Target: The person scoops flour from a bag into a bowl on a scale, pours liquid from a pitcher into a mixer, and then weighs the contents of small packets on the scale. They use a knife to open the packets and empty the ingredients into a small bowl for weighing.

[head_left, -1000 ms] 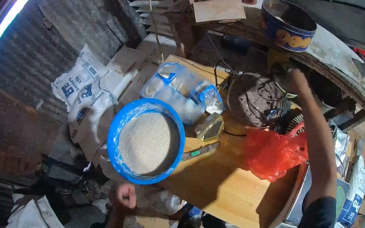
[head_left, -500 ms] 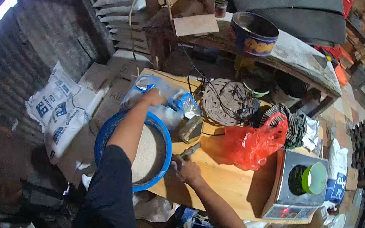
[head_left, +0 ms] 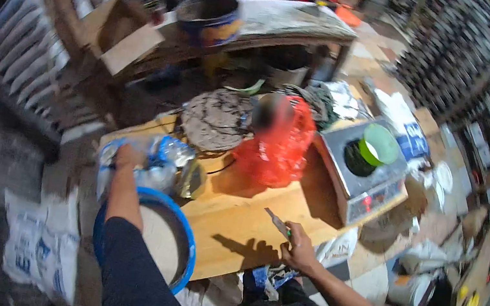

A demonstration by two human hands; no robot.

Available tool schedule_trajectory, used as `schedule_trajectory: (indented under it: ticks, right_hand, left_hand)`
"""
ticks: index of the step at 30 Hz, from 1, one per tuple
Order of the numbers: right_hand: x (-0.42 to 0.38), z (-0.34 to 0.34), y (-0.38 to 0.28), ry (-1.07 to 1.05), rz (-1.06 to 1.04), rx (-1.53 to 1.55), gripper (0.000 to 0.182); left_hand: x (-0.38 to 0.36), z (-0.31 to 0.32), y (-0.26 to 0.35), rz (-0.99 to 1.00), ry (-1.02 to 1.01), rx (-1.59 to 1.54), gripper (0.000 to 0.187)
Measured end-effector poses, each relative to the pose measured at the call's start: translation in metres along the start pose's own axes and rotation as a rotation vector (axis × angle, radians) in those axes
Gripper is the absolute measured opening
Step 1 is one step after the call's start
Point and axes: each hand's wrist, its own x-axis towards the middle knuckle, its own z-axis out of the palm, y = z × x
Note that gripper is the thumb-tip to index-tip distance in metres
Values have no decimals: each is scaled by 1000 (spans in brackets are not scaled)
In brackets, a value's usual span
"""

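My left hand (head_left: 127,157) is on the clear and blue plastic packs (head_left: 158,161) at the table's left end, behind the blue tub (head_left: 191,255) of pale grains; its fingers are blurred. My right hand (head_left: 299,248) is wrapped round the green handle of a knife (head_left: 276,222), raised over the table's front edge with the blade pointing up and left. A gold-coloured pack (head_left: 193,180) lies beside the plastic packs. Near the middle of the table (head_left: 244,231) stands a red plastic bag (head_left: 273,158).
At the right end sits a scale (head_left: 357,166) with a green cup (head_left: 379,145). A woven coil (head_left: 215,120) lies at the back. Behind are a bench (head_left: 280,25), a dark pot (head_left: 209,21) and a cardboard box (head_left: 122,36). A white sack (head_left: 39,241) lies left.
The view has turned to the right. My right hand has moved the knife away from the tub, rightward along the table's front. My left hand remains at the plastic packs.
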Motion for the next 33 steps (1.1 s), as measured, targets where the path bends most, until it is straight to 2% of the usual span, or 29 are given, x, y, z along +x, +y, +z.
schedule_trajectory:
  ticks: [1, 2, 3, 5, 6, 7, 8, 10, 13, 14, 15, 16, 17, 19, 21, 23, 24, 25, 27, 28, 29, 30, 32, 33]
  right_hand:
    - [-15, -15, 6, -1, 95, -17, 42]
    - [-30, -32, 13, -4, 183, -30, 36]
    - [-44, -46, 19, 82, 183, -22, 30]
    - [-75, -74, 30, 225, 170, -5, 17]
    - [-96, -83, 44, 268, 312, -71, 13]
    - [-110, -95, 50, 313, 325, -28, 12]
    - [-124, -103, 59, 341, 399, -109, 12]
    - [-142, -112, 71, 479, 439, -103, 11]
    - [-154, -114, 85, 500, 887, 456, 7]
    - [-168, -92, 135, 551, 571, 161, 7]
    - [-162, -97, 125, 461, 558, 152, 9]
    - [-145, -101, 109, 373, 537, 137, 12]
    - [-130, -97, 105, 363, 480, 267, 13]
    - [-99, -90, 89, 299, 364, 429, 19]
    - [-61, -96, 55, 205, 261, 416, 27]
    - [-26, -101, 24, 171, 114, 380, 35]
    - [-12, -101, 14, 175, 10, 388, 39]
    - [-2, -109, -3, 101, 32, 443, 39]
    - [13, -129, -39, -45, 69, 546, 41]
    - [18, -122, -36, 8, -54, 616, 40]
    - [20, -130, -38, -139, 82, 607, 35]
    - [21, -139, -40, -287, 221, 592, 31]
    - [17, -127, -20, -83, 125, 772, 26]
    - [15, -123, -12, 22, 80, 859, 24]
  left_hand:
    - [-45, -53, 33, -117, -14, -56, 28]
    - [-30, -35, 18, -28, -31, 33, 29]
    - [-13, -23, 3, 55, -43, 124, 31]
    - [-34, -50, 26, -121, -30, 145, 36]
    - [-37, -56, 28, -87, -61, 165, 33]
    - [-37, -61, 25, -63, -93, 184, 30]
    - [-42, -70, 21, -48, -122, 203, 27]
    - [-66, -88, 20, 67, -28, 222, 28]
    - [-94, -111, 21, 179, 153, 33, 30]
    - [-120, -134, 30, 202, 215, -46, 30]
    - [-140, -149, 41, 223, 284, -130, 30]
    - [-149, -150, 48, 153, 338, -398, 29]
    - [-160, -147, 51, 85, 388, -664, 29]
    - [-203, -155, 76, 62, 257, -1046, 14]
    - [-251, -154, 110, 47, 119, -1435, 12]
    - [-283, -119, 148, 86, -4, -1546, 10]
    - [-326, -132, 187, 164, -89, -1683, 14]
    - [-346, -126, 212, 212, -209, -1638, 17]
    - [-374, -105, 254, 454, -346, -1534, 20]
    - [-388, -94, 275, 575, -406, -1482, 23]
    - [-407, -98, 291, 518, -443, -1507, 25]
    - [-412, -97, 299, 446, -505, -1357, 28]
    - [-412, -76, 318, 467, -455, -1540, 18]
    - [-422, -83, 328, 500, -389, -1557, 18]
